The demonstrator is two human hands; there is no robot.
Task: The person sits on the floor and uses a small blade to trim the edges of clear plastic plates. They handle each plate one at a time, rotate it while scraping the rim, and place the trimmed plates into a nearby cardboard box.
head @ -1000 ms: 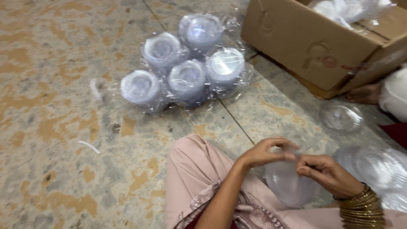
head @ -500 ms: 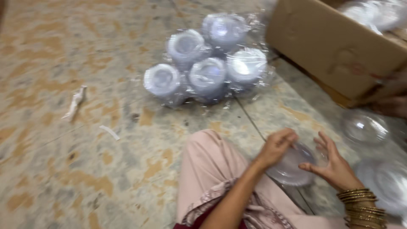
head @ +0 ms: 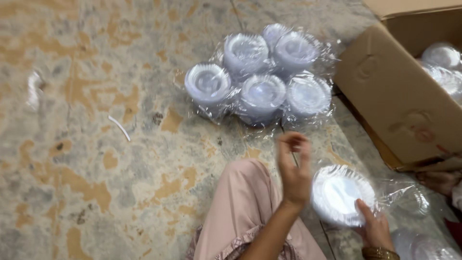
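the wrapped stack of clear plastic bowls (head: 339,195) sits low and right of centre in the frame, tilted so its round face looks up, with loose clear wrap trailing off its right side. the right hand (head: 373,226) holds it from below, fingers closed on its lower edge and the thumb lying up against the face. the left hand (head: 293,168) is raised just to the left of the stack, blurred, fingers loosely curled and holding nothing; whether it touches the stack's rim cannot be told. under both arms, at the bottom centre, is a knee in pink cloth (head: 240,212). above the hands, in the upper middle of the frame, five more wrapped stacks (head: 262,77) lie bunched together on the mottled stone floor (head: 96,183). a cardboard box (head: 399,96) fills the upper right, open at the top, with more clear bowls showing inside. loose clear bowls (head: 414,202) lie on the floor at the lower right, and a thin white scrap (head: 119,127) lies at centre left.
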